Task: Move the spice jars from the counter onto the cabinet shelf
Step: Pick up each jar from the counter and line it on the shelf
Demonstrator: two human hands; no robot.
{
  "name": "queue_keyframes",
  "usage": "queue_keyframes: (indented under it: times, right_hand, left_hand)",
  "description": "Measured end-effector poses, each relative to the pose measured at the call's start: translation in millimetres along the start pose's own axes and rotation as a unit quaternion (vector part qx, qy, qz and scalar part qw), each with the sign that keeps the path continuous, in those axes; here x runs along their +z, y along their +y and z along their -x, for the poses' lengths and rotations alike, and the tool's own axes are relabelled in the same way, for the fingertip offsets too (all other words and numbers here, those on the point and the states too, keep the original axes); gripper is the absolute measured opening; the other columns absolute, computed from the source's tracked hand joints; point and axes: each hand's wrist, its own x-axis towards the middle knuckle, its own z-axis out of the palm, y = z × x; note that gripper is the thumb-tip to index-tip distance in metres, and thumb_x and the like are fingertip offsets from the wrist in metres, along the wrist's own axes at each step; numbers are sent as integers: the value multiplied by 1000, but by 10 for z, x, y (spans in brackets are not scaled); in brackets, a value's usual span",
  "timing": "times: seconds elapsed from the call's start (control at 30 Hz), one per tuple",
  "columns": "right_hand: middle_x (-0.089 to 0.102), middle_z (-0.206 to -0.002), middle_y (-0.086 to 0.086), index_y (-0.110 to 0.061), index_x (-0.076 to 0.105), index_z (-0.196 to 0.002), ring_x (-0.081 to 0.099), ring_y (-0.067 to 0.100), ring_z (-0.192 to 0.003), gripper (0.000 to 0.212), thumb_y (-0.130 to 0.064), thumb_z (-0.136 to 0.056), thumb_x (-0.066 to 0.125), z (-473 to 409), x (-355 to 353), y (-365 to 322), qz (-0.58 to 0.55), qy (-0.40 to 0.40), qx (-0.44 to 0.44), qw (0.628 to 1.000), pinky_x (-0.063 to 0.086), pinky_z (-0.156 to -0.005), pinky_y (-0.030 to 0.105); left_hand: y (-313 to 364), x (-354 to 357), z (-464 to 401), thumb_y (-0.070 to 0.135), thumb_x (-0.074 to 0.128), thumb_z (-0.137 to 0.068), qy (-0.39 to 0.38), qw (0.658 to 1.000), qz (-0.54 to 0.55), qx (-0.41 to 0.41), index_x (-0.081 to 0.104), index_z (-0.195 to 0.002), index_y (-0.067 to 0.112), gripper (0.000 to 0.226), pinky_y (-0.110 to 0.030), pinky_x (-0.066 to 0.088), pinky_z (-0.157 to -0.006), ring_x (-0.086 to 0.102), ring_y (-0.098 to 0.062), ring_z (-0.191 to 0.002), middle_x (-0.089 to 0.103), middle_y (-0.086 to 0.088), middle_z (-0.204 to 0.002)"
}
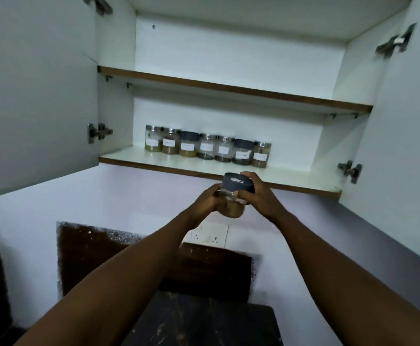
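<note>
Both hands hold one clear round jar with a dark grey lid and brownish powder in its lower part point(234, 198), raised in front of and just below the front edge of the lower white cabinet shelf with a brown edge strip point(179, 168). The left hand point(210, 199) curls round the clear body. The right hand point(255, 189) wraps the lid and shoulder from the other side.

On the shelf, against the back wall, stands a row of seven similar labelled jars, some with silver lids and some with dark lids point(207, 149). Free shelf lies to the right of the row and in front of it.

Assessment: the jar appears rigid, smooth-walled and only part-filled, so probably light. Whether it is glass or plastic cannot be told, so it should be treated as breakable. The smooth wall may slip. The body is the surer hold, since a lid grip relies on the lid being tight. It should be set down upright.
</note>
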Motion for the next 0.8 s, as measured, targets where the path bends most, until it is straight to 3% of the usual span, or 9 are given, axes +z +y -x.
queue_keyframes:
  times: [0.1, 0.2, 0.27, 0.4, 0.47, 0.53, 0.6, 0.73, 0.8]
  right_hand:
    - [61, -130, 6, -22, 56, -135, 63, 31, -119, 49, -15, -89, 70, -246, -417, 21, -7, 15, -15, 1000, 59, -94, 51]
    - [61, -131, 5, -22, 59, -132, 62, 30, -120, 43, -11, -91, 69, -444, -743, 114, 16, 39, -26, 999, 57, -98, 53]
    - [59, -133, 5, -23, 58, -133, 60, 26, -121, 46, -16, -90, 72, -583, -927, 221, 44, 70, -42, 996, 56, -96, 40]
    - [56, -129, 3, -20, 60, -130, 53, 14, -115, 50, -31, -86, 81, -858, -1148, 480, 109, 137, -57, 983, 40, -85, 9]
    - [55, -131, 7, -17, 64, -129, 50, 18, -122, 50, -29, -84, 82, -995, -1234, 627, 150, 145, -71, 976, 42, -95, 15]
    - [50, -135, 7, -19, 66, -130, 45, 23, -129, 51, -21, -82, 82, -1081, -1293, 727, 201, 132, -76, 968, 43, -108, 32]
    - [49, -134, 3, -23, 67, -129, 43, 25, -129, 54, -13, -77, 77, -1143, -1371, 803, 273, 127, -78, 951, 44, -105, 44]
    - [61, -127, -2, -27, 65, -130, 47, 28, -122, 57, -7, -76, 65, -1215, -1526, 956, 371, 154, -63, 914, 41, -96, 43]
    - [64, -124, -1, -23, 63, -126, 51, 30, -117, 53, -4, -77, 65, -1259, -1570, 1035, 382, 168, -56, 907, 45, -93, 43]
  left_hand:
    - [223, 166, -358, 18, 70, -74, 21, 999, -14, 24, 56, -139, 14, 66, -42, 53, -105, 63, -28, -123, 66, -12, -131]
    - [367, 402, -771, 18, 79, -73, 43, 998, -30, 46, 63, -117, 30, 49, -27, 54, -85, 67, -15, -107, 70, 2, -113]
    - [413, 607, -1063, 21, 80, -73, 60, 995, -41, 65, 64, -113, 26, 43, -26, 54, -83, 66, -11, -101, 69, 3, -109]
    - [421, 943, -1513, 32, 90, -68, 126, 986, -86, 74, 57, -124, 15, 67, -23, 54, -76, 66, -7, -98, 67, 9, -109]
    - [385, 1109, -1726, 34, 94, -67, 166, 975, -129, 65, 52, -129, 7, 80, -39, 58, -92, 66, -21, -111, 64, -4, -123]
    - [361, 1212, -1872, 38, 94, -69, 176, 966, -186, 33, 44, -141, 2, 94, -47, 54, -103, 60, -30, -125, 56, -13, -137]
    - [352, 1263, -2028, 37, 90, -74, 157, 955, -251, -16, 35, -152, 4, 101, -49, 50, -110, 54, -34, -134, 49, -16, -146]
    - [402, 1271, -2343, 8, 88, -72, 81, 961, -262, -42, 60, -132, -2, 66, -45, 54, -105, 62, -35, -125, 64, -19, -134]
    - [410, 1280, -2481, 6, 88, -75, 61, 962, -265, -43, 64, -130, -1, 60, -37, 54, -102, 62, -32, -126, 66, -16, -133]
